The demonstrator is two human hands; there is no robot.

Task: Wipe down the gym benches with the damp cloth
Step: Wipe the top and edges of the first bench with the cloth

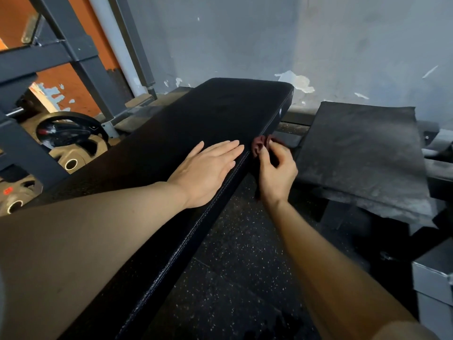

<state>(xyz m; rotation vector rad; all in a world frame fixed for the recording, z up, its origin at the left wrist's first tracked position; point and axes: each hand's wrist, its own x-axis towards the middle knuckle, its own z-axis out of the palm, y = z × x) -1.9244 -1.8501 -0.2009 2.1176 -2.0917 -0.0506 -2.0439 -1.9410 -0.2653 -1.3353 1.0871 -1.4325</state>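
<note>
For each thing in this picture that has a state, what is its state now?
left hand: open, flat on the bench top.
right hand: pinches a dark cloth.
cloth: bunched, against the bench's side edge.
bench: flat, dark pad.
weight plates: lying on the floor.

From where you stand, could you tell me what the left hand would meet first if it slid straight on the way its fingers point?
The left hand lies flat on the bench, fingers aimed at its right edge. Just past that edge it would probably meet the cloth pinched in the right hand.
</note>
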